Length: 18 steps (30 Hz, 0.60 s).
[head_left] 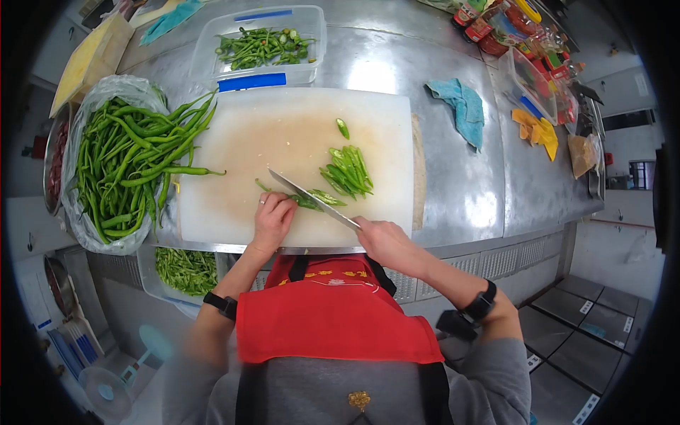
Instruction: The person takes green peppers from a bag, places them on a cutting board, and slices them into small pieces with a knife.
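My right hand [392,245] grips the handle of a kitchen knife [312,198], its blade slanting up and left over the white cutting board [248,138]. Bent fingers of my left hand [273,219] press on a green chili pepper [303,202] beneath the blade, close to the board's front edge. Part of that pepper is hidden by the knife and fingers. Slanted cut pieces lie just right of the blade. Farther right sits a pile of sliced green chili [347,171], with a single slice [342,128] above it.
Left of the board, a plastic bag [74,180] overflows with whole green chilies [127,159]. A clear tub [322,42] of pepper stem ends stands behind. Below the counter edge is a bin of cut greens [185,269]. Blue cloth [460,110], yellow cloth [536,132] and bottles are rightward.
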### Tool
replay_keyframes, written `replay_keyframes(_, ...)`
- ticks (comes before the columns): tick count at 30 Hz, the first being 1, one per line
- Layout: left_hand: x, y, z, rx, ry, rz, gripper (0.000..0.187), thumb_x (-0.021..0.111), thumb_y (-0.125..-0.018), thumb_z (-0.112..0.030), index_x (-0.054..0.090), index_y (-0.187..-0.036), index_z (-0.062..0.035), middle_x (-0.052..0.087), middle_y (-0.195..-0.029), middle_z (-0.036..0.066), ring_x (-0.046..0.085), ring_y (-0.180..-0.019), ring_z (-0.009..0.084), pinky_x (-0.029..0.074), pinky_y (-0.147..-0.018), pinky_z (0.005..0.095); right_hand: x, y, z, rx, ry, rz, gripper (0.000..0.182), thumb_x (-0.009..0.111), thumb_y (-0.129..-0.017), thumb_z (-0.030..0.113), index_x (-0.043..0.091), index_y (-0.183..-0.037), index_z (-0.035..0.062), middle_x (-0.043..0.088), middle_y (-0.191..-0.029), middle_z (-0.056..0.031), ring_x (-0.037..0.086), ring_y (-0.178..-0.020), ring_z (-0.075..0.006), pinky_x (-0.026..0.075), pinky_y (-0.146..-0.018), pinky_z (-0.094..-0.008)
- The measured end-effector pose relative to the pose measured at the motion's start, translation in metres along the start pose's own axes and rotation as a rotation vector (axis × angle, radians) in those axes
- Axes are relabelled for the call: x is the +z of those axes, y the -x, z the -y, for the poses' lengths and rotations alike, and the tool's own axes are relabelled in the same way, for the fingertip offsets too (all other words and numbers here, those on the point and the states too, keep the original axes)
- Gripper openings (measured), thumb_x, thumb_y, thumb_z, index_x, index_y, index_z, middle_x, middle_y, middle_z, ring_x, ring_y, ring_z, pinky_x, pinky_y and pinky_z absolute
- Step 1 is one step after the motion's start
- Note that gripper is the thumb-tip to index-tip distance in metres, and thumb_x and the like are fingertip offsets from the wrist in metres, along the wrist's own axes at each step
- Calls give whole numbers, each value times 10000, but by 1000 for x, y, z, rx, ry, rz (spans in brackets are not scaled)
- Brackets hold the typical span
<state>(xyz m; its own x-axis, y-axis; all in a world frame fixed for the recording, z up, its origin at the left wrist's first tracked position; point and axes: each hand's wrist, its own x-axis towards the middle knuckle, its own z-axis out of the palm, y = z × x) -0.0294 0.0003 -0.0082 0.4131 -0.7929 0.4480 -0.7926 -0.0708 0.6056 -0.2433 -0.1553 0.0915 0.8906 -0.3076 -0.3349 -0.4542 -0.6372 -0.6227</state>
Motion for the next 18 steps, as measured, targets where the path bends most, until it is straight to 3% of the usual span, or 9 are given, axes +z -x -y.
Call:
replay_keyframes(5, -11, 15, 2, -142, 71, 79, 224, 701, -685, 26, 662, -883, -70, 565, -902, 85, 558, -883, 287, 479, -764, 381, 7, -10, -5, -4, -20, -32, 237, 492, -896, 102, 536, -1114, 21, 629, -698, -215, 621, -666, -418, 485, -602, -520)
replay_keyframes(8, -17, 0, 0, 67, -72, 79, 212, 699, -694, 24, 659, -876, -76, 568, -922, 85, 562, -898, 289, 486, -774, 378, 2, -7, -12, -20, 32, -116, 242, 495, -896, 107, 541, -1117, 21, 633, -715, -218, 621, -665, -415, 493, -604, -513)
replay_keyframes(18, 9, -12, -1, 0, 23, 15, 172, 695, -690, 50, 639, -823, -43, 579, -892, 94, 567, -869, 288, 475, -756, 372, -7, 3, -11, -25, 86, -99, 263, 512, -888, 103, 547, -1142, 43, 638, -723, -196, 624, -652, -401, 501, -593, -493)
